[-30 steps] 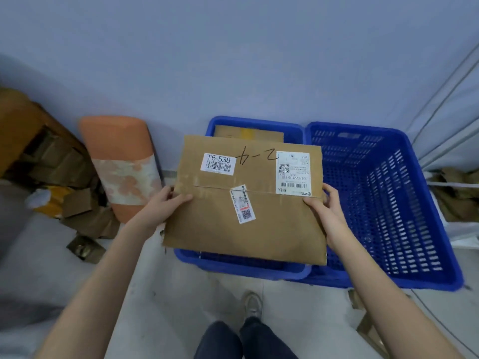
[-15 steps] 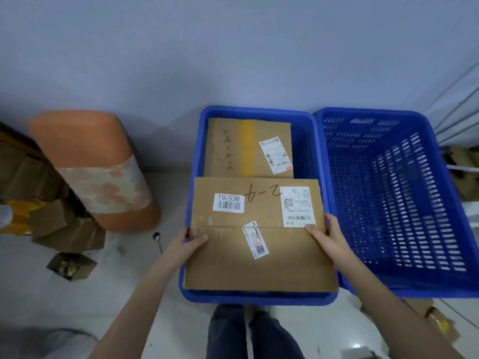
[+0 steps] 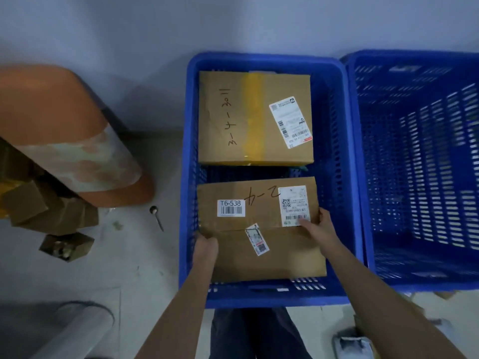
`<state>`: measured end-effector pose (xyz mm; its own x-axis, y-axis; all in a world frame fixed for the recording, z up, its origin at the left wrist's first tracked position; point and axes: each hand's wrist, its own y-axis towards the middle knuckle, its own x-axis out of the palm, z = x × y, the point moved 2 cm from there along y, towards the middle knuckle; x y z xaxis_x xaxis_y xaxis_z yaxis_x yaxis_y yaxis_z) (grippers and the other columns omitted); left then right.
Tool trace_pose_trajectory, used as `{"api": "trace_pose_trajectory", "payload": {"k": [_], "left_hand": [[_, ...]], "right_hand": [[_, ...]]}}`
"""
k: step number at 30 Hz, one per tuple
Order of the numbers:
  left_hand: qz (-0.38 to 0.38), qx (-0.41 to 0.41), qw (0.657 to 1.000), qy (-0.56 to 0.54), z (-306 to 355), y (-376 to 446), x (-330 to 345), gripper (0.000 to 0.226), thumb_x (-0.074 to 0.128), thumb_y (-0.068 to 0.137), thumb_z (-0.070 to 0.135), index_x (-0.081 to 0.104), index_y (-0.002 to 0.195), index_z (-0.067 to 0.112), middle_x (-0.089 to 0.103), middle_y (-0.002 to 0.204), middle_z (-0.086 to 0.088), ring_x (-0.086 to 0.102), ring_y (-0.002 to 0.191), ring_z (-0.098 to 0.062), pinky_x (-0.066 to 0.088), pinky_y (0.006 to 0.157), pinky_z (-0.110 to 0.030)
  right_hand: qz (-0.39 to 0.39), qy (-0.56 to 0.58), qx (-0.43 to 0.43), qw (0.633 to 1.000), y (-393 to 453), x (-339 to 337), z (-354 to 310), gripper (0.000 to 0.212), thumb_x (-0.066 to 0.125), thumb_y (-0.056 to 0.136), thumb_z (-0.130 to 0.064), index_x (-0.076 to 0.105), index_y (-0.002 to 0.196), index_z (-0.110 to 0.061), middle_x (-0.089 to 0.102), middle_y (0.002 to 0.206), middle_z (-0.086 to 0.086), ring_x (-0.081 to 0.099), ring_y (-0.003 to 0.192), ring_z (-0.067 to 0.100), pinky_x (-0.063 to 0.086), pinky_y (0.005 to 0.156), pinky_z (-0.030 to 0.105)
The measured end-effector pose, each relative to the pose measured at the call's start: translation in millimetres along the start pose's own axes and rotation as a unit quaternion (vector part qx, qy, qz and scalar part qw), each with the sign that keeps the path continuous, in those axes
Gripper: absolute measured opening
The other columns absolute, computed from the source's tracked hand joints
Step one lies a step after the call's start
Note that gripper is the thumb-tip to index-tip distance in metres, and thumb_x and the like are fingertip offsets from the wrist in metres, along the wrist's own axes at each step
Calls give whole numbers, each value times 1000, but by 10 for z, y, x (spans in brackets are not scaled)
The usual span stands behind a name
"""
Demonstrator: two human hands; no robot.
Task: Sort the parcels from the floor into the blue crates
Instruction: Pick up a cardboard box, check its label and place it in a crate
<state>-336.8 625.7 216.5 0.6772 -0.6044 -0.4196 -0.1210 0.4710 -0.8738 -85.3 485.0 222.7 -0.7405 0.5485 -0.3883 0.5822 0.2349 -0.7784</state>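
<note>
— What's around at nine o'clock?
— An orange padded roll (image 3: 64, 130) with a pale patterned band leans over a heap of cardboard boxes (image 3: 49, 216).
— And behind, at twelve?
— A plain bluish-grey wall (image 3: 155, 29), dimly lit.
— The floor?
— Pale grey floor (image 3: 124, 257), scuffed, a small spoon (image 3: 156, 217) lying on it.

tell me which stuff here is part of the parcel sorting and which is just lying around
Job: T6-538 parcel, held by left hand and right hand; yellow-taped parcel; left blue crate; right blue crate.
Lying about: orange roll; spoon; cardboard scraps.
</note>
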Motion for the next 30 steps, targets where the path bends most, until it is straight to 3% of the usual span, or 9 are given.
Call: {"api": "trace_pose_trajectory", "payload": {"k": [3,5,7,11,15,20,24,27,30], "left_hand": [[6,-45,999,-22,39,215,140,54,42,96,24,26,144,6,47,130,-18,48,116,-32,39,97,-42],[16,-49,998,-31,61,381,222,61,48,95,26,21,147,9,36,146,-15,38,131,-33,31,108,-44],[27,-43,998,-25,54,550,292,72,54,91,29,16,150,12,28,152,-13,31,137,-34,26,113,-46],[47,-51,998,2,33,765,431,87,65,80,33,16,149,12,28,151,-14,30,137,-34,24,114,-48],[96,-62,992,58,27,785,534,86,64,77,40,21,146,10,30,150,-16,30,137,-33,22,114,-48],[116,-17,987,114,44,728,604,96,62,82,38,1,150,10,9,158,-13,12,145,-31,8,117,-48],[108,43,965,236,86,586,731,87,52,87,27,-6,150,12,-5,159,-12,1,145,-32,5,116,-48],[54,98,942,316,20,416,914,85,52,88,28,-5,150,18,-13,157,-11,-4,144,-36,5,114,-55],[1,100,908,408,-133,328,914,85,51,90,32,-7,151,20,-22,156,-10,-5,145,-36,10,113,-58]], "right_hand": [[0,13,25,1000,254,115,91,78,71,82,-18,24,145,-13,46,138,7,46,104,14,39,85,30],[0,19,35,999,433,176,146,78,71,83,-20,24,145,-14,45,139,7,46,104,15,39,86,30],[0,18,38,999,598,259,198,79,70,83,-23,23,146,-16,44,141,5,47,110,18,39,89,31],[6,35,44,998,787,427,327,82,67,84,-22,17,150,-23,36,149,4,40,131,24,36,102,35],[4,45,37,998,868,446,421,78,64,85,-15,22,149,-25,38,148,3,41,130,22,37,99,30],[-30,11,18,999,879,401,409,82,66,84,-13,18,149,-23,39,146,3,41,130,21,37,108,38],[-23,-27,25,999,822,466,439,88,66,84,-19,7,150,-18,32,149,7,34,135,23,31,112,43],[24,-118,30,992,694,529,483,89,65,84,-27,6,150,-15,26,152,11,28,138,29,29,112,49],[11,-275,-18,961,504,534,541,89,60,87,-26,-1,151,-19,15,156,12,25,138,33,34,107,52]]}}
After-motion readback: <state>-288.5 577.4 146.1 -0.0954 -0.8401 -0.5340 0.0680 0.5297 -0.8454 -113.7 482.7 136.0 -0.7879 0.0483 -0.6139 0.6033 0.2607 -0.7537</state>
